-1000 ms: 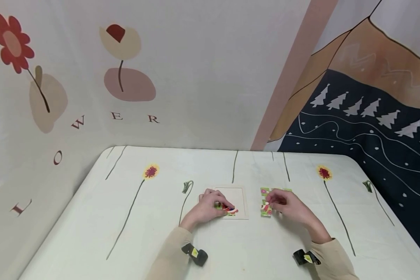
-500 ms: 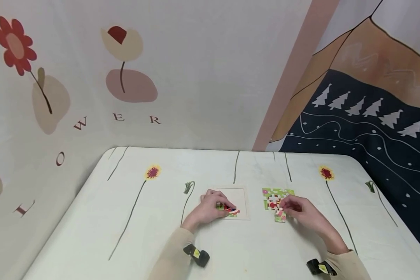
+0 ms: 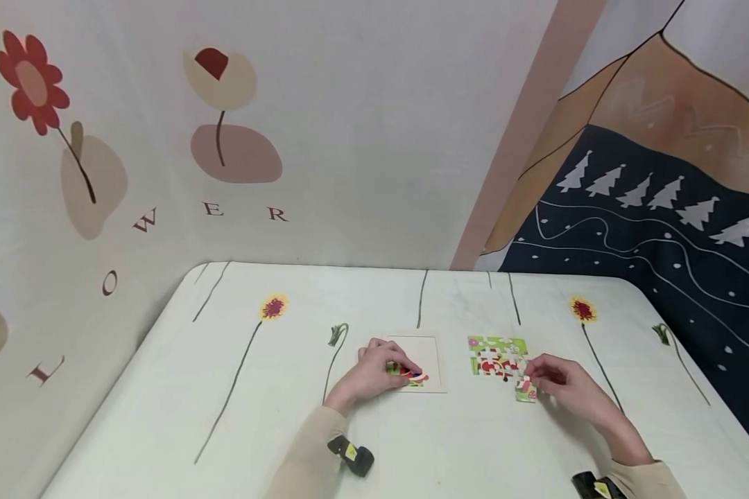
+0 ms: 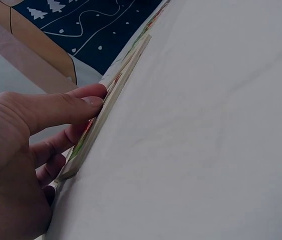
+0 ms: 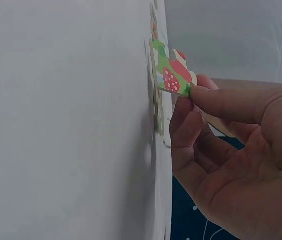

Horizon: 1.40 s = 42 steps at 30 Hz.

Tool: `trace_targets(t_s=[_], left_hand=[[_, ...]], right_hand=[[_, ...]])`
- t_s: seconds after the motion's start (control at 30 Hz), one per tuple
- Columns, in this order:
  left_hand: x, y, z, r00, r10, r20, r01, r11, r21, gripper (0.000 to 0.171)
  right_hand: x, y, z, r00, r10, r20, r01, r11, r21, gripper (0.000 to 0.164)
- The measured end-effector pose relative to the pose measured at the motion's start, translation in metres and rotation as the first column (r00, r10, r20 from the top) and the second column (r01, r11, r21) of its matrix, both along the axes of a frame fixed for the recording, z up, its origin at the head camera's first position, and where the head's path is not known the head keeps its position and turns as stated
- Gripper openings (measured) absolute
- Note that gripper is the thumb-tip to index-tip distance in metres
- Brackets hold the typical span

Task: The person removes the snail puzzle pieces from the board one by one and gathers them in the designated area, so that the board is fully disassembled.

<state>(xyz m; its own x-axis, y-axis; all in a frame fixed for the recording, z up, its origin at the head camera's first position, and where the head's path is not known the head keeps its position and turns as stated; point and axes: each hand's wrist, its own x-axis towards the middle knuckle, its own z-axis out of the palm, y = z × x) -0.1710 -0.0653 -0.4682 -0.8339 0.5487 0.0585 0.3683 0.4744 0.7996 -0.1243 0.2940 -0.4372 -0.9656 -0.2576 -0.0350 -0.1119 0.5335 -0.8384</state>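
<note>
My right hand (image 3: 564, 381) pinches a puzzle piece (image 5: 173, 75) between thumb and fingertips. The piece is green with a red, white-dotted patch, and it is raised and tilted in the right wrist view. My left hand (image 3: 371, 374) rests at the lower left of a pale wooden puzzle tray (image 3: 437, 360), its thumb and forefinger touching the colourful pieces (image 3: 417, 378) in it. In the left wrist view, the left thumb (image 4: 93, 101) lies right at the tray's near edge, and part of the inlaid pieces is hidden behind the fingers.
Right of the tray lies a cluster of several puzzle pieces (image 3: 496, 346), green along the top with red and white below. A white cloth (image 3: 237, 416) printed with flowers covers the table. Printed curtains (image 3: 349, 138) stand behind it.
My right hand has moved right and slightly nearer with its piece, sliding out from over the cluster, which now shows more fully. The left hand has stayed at the tray.
</note>
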Motion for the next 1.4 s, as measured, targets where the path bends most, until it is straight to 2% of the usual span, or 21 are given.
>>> trace_targets(t_s=[0.3,0.57,0.8,1.13,1.4], left_hand=[[0.001,0.000,0.001,1.000,0.004,0.007,-0.004,1.000,-0.005,0.022],[0.001,0.000,0.001,1.000,-0.008,-0.004,0.008,1.000,-0.002,0.024],[0.001,0.001,0.002,1.000,-0.004,0.003,0.004,1.000,-0.009,0.024],[0.001,0.001,0.003,1.000,-0.001,0.005,0.001,1.000,-0.005,0.023],[0.000,0.001,0.002,1.000,0.011,0.002,-0.011,1.000,-0.009,0.020]], right_hand=[[-0.001,0.014,-0.003,0.999,-0.019,0.027,0.017,0.998,0.062,0.015],[-0.006,0.014,-0.001,0.998,-0.015,0.057,0.008,0.992,0.124,0.014],[-0.007,0.012,-0.003,0.999,-0.023,0.049,0.014,0.987,0.162,0.012],[-0.007,0.011,-0.004,0.999,-0.035,0.039,0.027,0.979,0.200,0.011],[-0.009,0.009,-0.003,0.995,-0.065,0.079,0.047,0.977,0.207,0.010]])
